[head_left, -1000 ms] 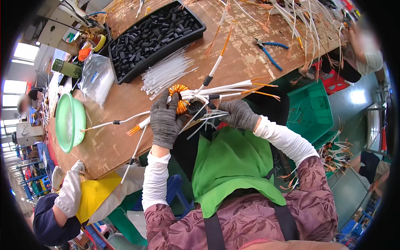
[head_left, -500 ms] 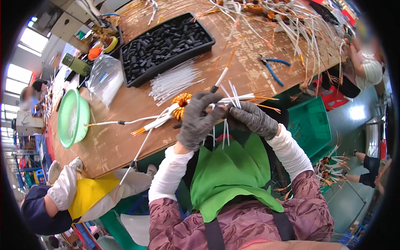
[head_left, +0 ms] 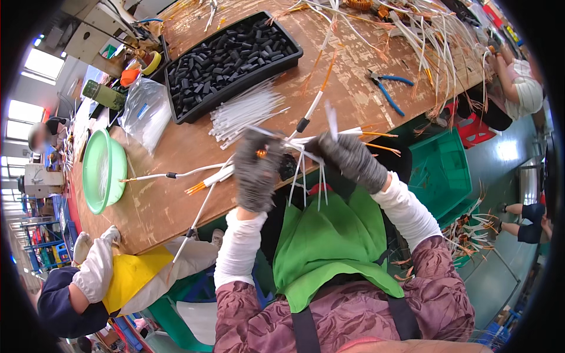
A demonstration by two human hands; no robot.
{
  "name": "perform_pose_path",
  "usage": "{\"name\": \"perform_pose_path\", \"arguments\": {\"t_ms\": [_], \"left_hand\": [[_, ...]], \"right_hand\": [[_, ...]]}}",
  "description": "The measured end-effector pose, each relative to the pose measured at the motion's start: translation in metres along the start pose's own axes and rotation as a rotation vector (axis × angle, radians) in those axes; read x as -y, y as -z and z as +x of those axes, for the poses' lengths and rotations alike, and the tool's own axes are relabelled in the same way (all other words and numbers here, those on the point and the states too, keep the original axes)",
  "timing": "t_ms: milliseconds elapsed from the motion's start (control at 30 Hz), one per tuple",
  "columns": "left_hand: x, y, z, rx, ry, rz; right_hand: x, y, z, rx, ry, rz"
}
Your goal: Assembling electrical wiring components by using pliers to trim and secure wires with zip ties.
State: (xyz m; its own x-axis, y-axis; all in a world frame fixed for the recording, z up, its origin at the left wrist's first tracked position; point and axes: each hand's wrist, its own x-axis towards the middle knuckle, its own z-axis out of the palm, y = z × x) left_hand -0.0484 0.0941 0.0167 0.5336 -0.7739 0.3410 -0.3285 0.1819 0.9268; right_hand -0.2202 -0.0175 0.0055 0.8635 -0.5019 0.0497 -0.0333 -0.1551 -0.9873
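Observation:
My left hand [head_left: 259,170], in a dark grey glove and smeared by motion, is closed at one end of a thin white cable tie [head_left: 288,143] that slants toward my other hand. My gloved right hand [head_left: 348,159] is closed too, with white cable ties [head_left: 332,120] sticking up from it. More white tie tails [head_left: 322,185] hang below, over the green apron [head_left: 329,235]. Behind my hands lies a copper-wound coil [head_left: 261,153], mostly hidden by my left hand. Its white-sleeved leads [head_left: 220,175] with bare copper ends spread out to both sides.
A black tray [head_left: 235,100] of short black sleeves stands beyond a pile of cable ties [head_left: 244,115]. Blue-handled pliers [head_left: 388,91] lie right, near tangled wires [head_left: 421,44]. A green basin [head_left: 88,170] sits left. A green crate [head_left: 438,170] stands below the table's right edge. Co-workers are nearby.
My left hand has moved left, away from my right, and now covers most of the coil. A cable tie stretches between them. The right hand has shifted slightly.

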Motion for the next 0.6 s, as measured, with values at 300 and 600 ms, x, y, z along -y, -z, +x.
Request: {"name": "perform_pose_path", "arguments": {"t_ms": [300,600], "left_hand": [[0.07,0.004,0.039,-0.177,-0.011,0.348],[0.077,0.001,0.04,-0.084,0.09,0.294]], "right_hand": [[-0.029,-0.003,0.039,-0.182,-0.704,0.67],[-0.036,0.017,0.052,0.156,-0.767,0.471]]}}
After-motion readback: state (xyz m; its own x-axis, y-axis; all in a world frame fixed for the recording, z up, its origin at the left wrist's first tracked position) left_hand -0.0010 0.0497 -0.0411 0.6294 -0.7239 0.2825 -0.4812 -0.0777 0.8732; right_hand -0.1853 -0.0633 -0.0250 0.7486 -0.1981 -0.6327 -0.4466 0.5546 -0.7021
